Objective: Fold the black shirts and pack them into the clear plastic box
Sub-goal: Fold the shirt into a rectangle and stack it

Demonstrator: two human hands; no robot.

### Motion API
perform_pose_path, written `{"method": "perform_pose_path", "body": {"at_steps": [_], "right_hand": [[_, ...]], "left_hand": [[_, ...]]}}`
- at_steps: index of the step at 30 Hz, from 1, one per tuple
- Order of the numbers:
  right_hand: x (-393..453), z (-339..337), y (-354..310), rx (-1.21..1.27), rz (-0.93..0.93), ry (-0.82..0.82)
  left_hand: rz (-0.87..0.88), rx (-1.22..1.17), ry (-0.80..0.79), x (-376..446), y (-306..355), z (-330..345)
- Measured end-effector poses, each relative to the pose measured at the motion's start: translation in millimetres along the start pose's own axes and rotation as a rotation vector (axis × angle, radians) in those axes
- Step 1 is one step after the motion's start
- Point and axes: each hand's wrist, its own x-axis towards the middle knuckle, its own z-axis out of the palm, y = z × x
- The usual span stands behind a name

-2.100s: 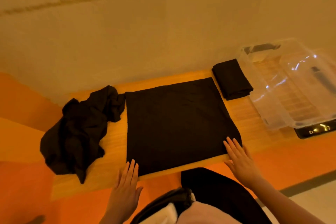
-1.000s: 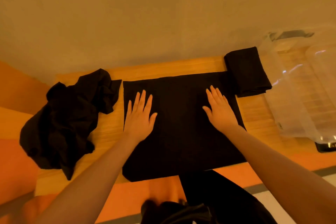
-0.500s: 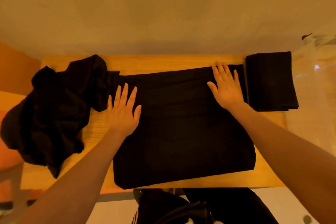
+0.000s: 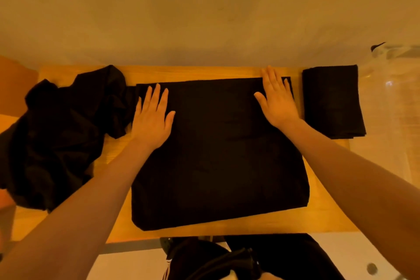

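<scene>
A half-folded black shirt (image 4: 218, 154) lies flat as a rough square in the middle of the wooden table (image 4: 227, 71). My left hand (image 4: 152, 118) presses flat on its far left corner, fingers spread. My right hand (image 4: 278, 102) lies flat on its far right corner, fingertips reaching past the cloth's far edge. A small folded black shirt (image 4: 333, 101) sits just right of it. A crumpled heap of black shirts (image 4: 61, 134) lies at the left. The clear plastic box (image 4: 393, 107) stands at the right edge, partly out of frame.
A pale wall (image 4: 204, 11) rises right behind the table's far edge. Below the near edge are my dark trousers (image 4: 250, 259) and a pale floor. Orange surfaces show at the far left.
My hands went from the shirt's near edge to its middle, then slid to its far corners. My head leaned over the table, so the view now looks straight down.
</scene>
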Motion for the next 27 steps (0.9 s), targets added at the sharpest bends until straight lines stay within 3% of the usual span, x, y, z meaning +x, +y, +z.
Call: {"method": "perform_pose_path", "body": {"at_steps": [4,7,12,18,23,27], "right_hand": [[-76,-2,-17,0.015,-0.190,0.018],[-154,26,-5,-0.077,-0.285,-0.027],[-246,64,32,-0.177,-0.174,-0.142],[-270,70,35,-0.247,-0.107,-0.192],[-292,80,39,-0.239,-0.167,-0.175],[-311,88,35,-0.236,-0.146,-0.119]], "left_hand": [[0.095,-0.060,0.106,-59,4,-1],[0.276,-0.048,0.063,-133,4,19],[0.398,0.044,-0.079,-232,-21,60],[0.397,0.105,-0.107,-246,-44,63],[0.364,0.096,-0.156,-248,-48,56],[0.413,0.103,0.004,-256,-50,64]]}}
